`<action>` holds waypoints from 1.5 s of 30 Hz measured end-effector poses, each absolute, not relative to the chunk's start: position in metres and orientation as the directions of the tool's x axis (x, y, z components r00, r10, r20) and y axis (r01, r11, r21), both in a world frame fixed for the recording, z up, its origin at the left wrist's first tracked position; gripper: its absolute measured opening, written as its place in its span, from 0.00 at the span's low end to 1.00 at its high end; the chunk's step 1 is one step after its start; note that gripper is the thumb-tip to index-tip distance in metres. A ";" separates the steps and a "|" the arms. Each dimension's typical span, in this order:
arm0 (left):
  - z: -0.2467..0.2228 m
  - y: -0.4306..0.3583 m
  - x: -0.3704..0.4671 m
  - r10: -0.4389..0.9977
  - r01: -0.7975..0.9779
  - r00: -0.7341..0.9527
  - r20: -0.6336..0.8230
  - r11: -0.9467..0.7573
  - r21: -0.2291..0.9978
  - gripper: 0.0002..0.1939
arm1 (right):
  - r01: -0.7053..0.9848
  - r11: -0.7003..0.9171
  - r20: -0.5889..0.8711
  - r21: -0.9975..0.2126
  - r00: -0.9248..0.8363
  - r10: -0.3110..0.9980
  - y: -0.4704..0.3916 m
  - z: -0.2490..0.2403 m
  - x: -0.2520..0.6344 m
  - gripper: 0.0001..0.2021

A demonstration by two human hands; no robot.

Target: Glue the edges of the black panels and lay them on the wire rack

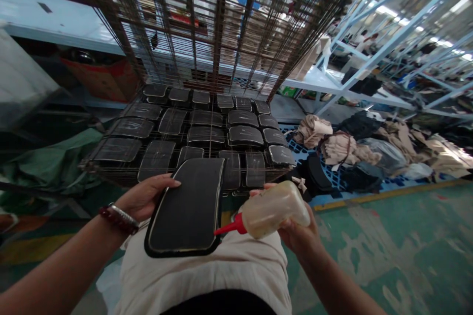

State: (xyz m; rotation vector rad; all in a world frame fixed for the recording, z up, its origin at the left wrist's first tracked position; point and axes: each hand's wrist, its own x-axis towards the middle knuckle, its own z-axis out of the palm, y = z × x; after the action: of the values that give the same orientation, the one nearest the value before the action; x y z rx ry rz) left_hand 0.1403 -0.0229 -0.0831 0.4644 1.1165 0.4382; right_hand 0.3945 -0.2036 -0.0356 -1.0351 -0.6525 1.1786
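A black panel with rounded corners [186, 209] lies over my lap, a thin pale line running along its border. My left hand [150, 196] grips its left edge, thumb on top and the other fingers hidden beneath. In my right hand [291, 221] is a translucent bottle [275, 209] of yellowish liquid, tilted so that its red nozzle points left. The nozzle tip meets the panel's lower right border. Just beyond the panel, many similar black pieces [207, 134] lie in rows on a wire rack [218, 24].
Bundles of beige fabric [338, 146] and dark pieces lie on a blue pallet [332, 177] at the right. Green cloth [55, 157] and an orange-red box [105, 78] are at the left. Pale blue metal frames [369, 64] stand behind, with people far off.
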 end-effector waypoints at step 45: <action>-0.086 -0.041 0.168 0.622 -0.108 0.467 -0.628 0.745 0.658 0.09 | -0.474 0.028 -0.127 -0.880 0.292 0.948 -0.139 -0.087 0.403 0.22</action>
State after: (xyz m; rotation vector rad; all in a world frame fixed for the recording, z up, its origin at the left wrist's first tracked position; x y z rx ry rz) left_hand 0.1676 -0.0413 -0.0855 0.5915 0.9927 0.4816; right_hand 0.4027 -0.1390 -0.0866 -1.0132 -0.5957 1.2040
